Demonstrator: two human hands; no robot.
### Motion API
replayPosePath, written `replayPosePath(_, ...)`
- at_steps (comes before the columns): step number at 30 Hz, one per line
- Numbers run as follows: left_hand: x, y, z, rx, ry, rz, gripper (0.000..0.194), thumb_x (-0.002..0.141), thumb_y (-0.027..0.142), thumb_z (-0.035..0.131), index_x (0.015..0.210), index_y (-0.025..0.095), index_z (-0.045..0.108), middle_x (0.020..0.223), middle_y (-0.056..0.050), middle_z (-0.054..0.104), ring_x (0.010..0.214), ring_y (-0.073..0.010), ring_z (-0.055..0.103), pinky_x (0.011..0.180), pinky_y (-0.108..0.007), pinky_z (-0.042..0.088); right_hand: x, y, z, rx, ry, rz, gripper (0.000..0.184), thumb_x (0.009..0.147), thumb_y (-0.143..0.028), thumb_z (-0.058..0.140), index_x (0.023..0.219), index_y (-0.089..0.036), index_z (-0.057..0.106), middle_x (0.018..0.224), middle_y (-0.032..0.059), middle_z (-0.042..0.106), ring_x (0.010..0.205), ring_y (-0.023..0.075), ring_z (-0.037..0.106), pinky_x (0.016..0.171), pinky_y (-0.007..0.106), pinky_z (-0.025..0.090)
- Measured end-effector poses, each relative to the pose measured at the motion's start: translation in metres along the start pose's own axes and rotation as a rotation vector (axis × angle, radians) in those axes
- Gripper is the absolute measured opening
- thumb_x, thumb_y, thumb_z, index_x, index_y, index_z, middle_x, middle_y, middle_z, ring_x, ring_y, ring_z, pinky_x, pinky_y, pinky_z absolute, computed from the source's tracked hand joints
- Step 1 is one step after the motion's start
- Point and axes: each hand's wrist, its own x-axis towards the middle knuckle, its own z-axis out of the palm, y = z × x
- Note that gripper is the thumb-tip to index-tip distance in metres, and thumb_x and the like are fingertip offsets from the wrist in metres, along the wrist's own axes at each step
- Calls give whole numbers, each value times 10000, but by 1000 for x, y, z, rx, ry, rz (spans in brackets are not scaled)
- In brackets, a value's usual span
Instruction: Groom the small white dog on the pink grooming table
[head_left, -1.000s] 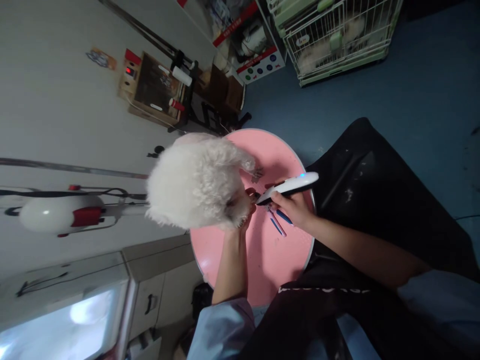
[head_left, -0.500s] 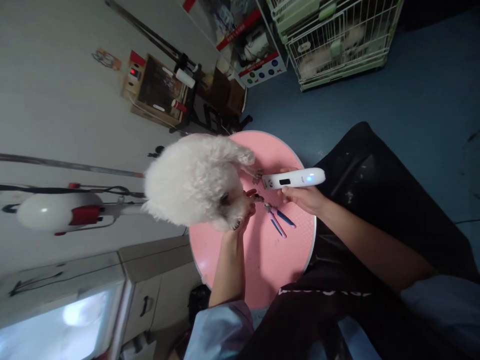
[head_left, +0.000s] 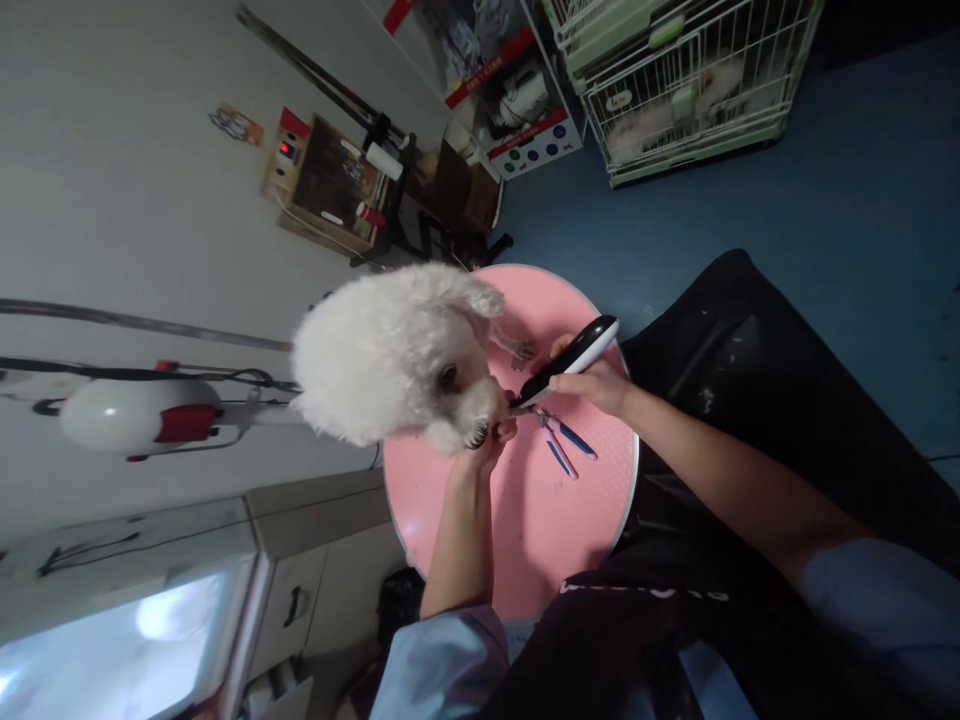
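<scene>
A curly white dog (head_left: 382, 350) is on the round pink grooming table (head_left: 540, 540). My left hand (head_left: 491, 445) is closed around one of its front paws, just below the muzzle; the paw itself is mostly hidden. In my right hand (head_left: 600, 383) is a black-and-white hair clipper (head_left: 577, 355), tilted with its blade end against the held paw or very near it. The dog's other front paw (head_left: 521, 350) rests on the tabletop. Nail clippers (head_left: 566, 445) with pink-and-blue handles lie with handles spread on the table, close to my hands.
Left of the dog, a white-and-red device (head_left: 142, 415) hangs on an arm. Behind stand a wooden box (head_left: 330, 185) and a wire cage (head_left: 697, 100) holding another dog. White drawers (head_left: 300, 600) stand at lower left. A black apron (head_left: 720, 400) covers my lap.
My right hand has turned the hair clipper over, so its black side shows, and brought its blade down to the held paw. The dog's head has shifted slightly toward the paw.
</scene>
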Motion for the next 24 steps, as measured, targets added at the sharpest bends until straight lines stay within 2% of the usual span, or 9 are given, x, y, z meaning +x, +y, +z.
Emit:
replayPosePath(7, -1, 1, 4, 40, 4, 39, 285, 619, 132, 716, 711, 179, 451, 626, 33, 568, 352, -7, 320, 347, -133, 171, 8, -16, -4, -83, -188, 34, 354, 535, -225, 796, 796, -212, 557, 796, -9, 684, 733, 172, 636, 645, 306, 513)
replayPosePath(10, -2, 0, 4, 47, 22, 71, 291, 626, 153, 731, 720, 181, 457, 632, 25, 574, 397, -24, 380, 351, -130, 185, 14, -19, -9, -168, -283, 86, 336, 527, -212, 807, 792, -198, 601, 752, -10, 673, 690, 167, 619, 623, 303, 507)
replayPosePath(11, -2, -1, 3, 51, 29, 85, 291, 623, 158, 734, 732, 183, 465, 636, 20, 580, 423, -37, 416, 353, -129, 192, 15, -19, -10, -192, -276, 94, 320, 530, -217, 812, 774, -192, 606, 726, -11, 664, 679, 167, 615, 617, 301, 502)
replayPosePath(13, -1, -3, 3, 60, 39, 114, 304, 608, 171, 743, 750, 187, 476, 617, 24, 572, 453, -52, 449, 350, -128, 187, 17, -16, -9, -174, -162, 66, 292, 557, -254, 811, 749, -193, 598, 677, -22, 638, 667, 163, 609, 617, 298, 495)
replayPosePath(15, 0, -5, 3, 56, 32, 148, 338, 576, 194, 759, 738, 190, 463, 581, 43, 545, 419, -43, 406, 339, -131, 162, 15, -10, -6, -74, -27, 15, 302, 566, -287, 801, 764, -205, 588, 684, -34, 628, 687, 160, 612, 641, 300, 498)
replayPosePath(16, 1, -6, 3, 52, 26, 166, 356, 559, 208, 767, 730, 191, 455, 566, 53, 532, 394, -33, 367, 332, -135, 148, 14, -7, -3, -22, -1, 5, 316, 558, -290, 797, 781, -210, 588, 708, -35, 635, 709, 161, 617, 659, 303, 502)
replayPosePath(20, 2, -9, 3, 71, 16, 199, 383, 538, 267, 773, 717, 196, 442, 525, 71, 507, 335, -21, 292, 315, -147, 141, 5, 4, 0, 18, -72, 84, 317, 535, -230, 771, 801, -204, 600, 754, -25, 660, 741, 163, 626, 658, 291, 494)
replayPosePath(24, 2, -9, 1, 100, 11, 182, 341, 564, 285, 739, 696, 190, 440, 510, 69, 512, 296, -16, 267, 305, -152, 140, 2, 10, -5, 43, 16, 79, 302, 562, -233, 748, 828, -203, 609, 734, -38, 652, 670, 134, 597, 567, 247, 444)
